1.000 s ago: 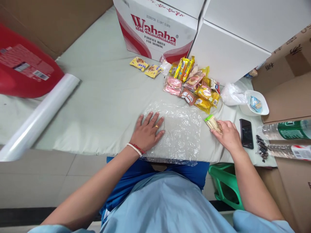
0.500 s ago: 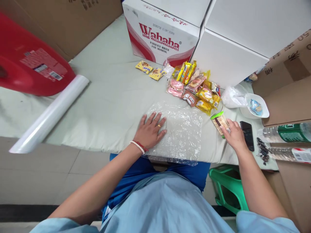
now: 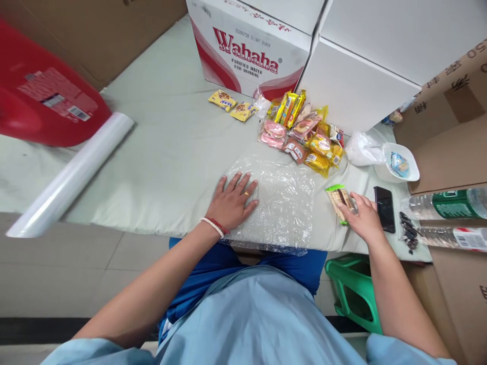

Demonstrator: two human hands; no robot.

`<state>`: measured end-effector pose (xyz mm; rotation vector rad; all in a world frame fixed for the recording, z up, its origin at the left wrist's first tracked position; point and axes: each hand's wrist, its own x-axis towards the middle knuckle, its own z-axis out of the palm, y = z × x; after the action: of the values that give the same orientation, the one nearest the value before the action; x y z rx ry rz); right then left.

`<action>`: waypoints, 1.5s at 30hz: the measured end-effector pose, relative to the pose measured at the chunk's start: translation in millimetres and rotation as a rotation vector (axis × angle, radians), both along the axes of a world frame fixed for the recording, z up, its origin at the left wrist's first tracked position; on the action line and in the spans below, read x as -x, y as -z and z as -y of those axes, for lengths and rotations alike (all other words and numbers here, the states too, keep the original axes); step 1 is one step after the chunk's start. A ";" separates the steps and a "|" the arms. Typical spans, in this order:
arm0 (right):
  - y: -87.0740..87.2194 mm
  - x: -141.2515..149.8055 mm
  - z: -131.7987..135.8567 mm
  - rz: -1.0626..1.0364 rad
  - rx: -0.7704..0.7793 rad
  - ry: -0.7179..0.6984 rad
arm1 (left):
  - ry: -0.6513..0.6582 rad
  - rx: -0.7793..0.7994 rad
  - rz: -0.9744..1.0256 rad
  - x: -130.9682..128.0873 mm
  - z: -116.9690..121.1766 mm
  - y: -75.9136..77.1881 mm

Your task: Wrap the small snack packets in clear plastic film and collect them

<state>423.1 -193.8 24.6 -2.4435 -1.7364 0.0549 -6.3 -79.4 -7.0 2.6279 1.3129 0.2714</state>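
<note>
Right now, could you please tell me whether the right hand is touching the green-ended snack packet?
Touching. The head view shows the right hand holding the green-ended snack packet, its thumb lying across the wrapper.

- My two hands: one left hand [image 3: 231, 203], one right hand [image 3: 363, 218]
- One bar [image 3: 337, 196] I hold
- One clear sheet [image 3: 285, 203]
- One heap of snacks [image 3: 300, 129], too jumbled for me to count
- Two yellow packets [image 3: 222, 100] beside it
- One bowl [image 3: 414, 172], one blue packet [image 3: 399, 165] inside
- One phone [image 3: 384, 208]
- Two bottles [image 3: 451, 204]
- One roll [image 3: 72, 175]
- One red jug [image 3: 41, 121]
- One Wahaha box [image 3: 247, 53]
- One stool [image 3: 357, 301]
- Two bracelets [image 3: 213, 227], one ring [image 3: 247, 193] on me
</note>
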 end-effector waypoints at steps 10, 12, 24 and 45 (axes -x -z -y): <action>-1.2 21.7 -6.2 0.096 0.070 0.063 | -0.014 -0.005 0.015 -1.0 1.3 -0.4; -11.1 21.7 -8.9 0.086 0.010 0.105 | -0.016 -0.001 0.029 -1.1 1.8 -0.3; -38.1 172.3 -73.6 -0.287 0.018 -0.597 | -0.014 0.027 0.003 -2.0 2.9 -2.6; -18.1 194.3 -85.6 -0.233 0.139 -0.701 | 0.055 0.053 -0.002 23.1 -0.1 -4.1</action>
<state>228.8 -108.2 42.8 -1.6876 -2.4247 0.5203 -29.4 -79.3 -2.8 2.6155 1.2290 0.2226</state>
